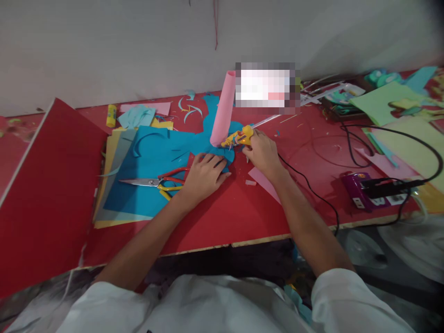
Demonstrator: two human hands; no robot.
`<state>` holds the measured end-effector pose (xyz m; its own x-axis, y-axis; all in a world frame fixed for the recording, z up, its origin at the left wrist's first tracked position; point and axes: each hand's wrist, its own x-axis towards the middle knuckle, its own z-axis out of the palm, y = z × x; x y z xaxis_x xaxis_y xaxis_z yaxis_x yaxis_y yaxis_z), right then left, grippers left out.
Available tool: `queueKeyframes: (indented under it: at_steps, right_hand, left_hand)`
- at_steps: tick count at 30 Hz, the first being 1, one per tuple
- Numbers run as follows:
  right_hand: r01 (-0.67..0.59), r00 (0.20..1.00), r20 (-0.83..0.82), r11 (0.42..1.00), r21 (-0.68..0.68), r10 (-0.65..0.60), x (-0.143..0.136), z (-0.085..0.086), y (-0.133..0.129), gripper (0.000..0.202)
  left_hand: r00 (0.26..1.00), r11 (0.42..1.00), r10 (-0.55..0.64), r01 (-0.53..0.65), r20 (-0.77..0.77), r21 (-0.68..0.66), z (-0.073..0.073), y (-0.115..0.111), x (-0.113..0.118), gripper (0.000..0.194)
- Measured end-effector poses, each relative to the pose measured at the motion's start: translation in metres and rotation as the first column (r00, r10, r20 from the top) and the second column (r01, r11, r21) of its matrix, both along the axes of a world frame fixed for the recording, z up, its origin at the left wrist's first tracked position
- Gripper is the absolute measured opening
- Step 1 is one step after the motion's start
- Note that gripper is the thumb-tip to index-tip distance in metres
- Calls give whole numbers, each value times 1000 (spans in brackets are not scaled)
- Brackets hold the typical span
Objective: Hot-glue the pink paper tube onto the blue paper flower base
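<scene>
My left hand (205, 177) lies with fingers spread on a blue paper cutout (197, 141). My right hand (262, 150) is wrapped round a yellow glue gun (243, 134), a clear glue stick (265, 121) showing behind it. The gun's nozzle is at the bottom of a pink paper tube (224, 111), which stands slightly tilted on the blue cutout. Left of my left hand, scissors (147, 182) with red and yellow handles rest on a blue sheet (128, 196).
A red board (48, 199) stands at the left, near a yellow glue stick tube (111, 115). A purple power box (364, 192) with black cables sits at the right. Coloured papers (378, 101) and a tray (342, 111) lie at the back right.
</scene>
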<state>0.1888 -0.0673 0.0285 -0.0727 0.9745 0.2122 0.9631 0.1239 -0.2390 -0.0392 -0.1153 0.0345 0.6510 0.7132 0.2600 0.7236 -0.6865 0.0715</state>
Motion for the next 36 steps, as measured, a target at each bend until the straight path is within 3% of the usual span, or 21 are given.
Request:
queueKeyframes:
  at_steps: [15, 36]
  right_hand:
    - [-25, 1000, 13, 999, -33, 25, 21, 4, 3, 43]
    - [-83, 996, -17, 996, -24, 83, 11, 1, 1, 42]
  left_hand:
    - [1000, 1000, -1, 2, 12, -23, 0, 0, -1, 37]
    - [1000, 1000, 3, -3, -14, -10, 0, 0, -1, 37]
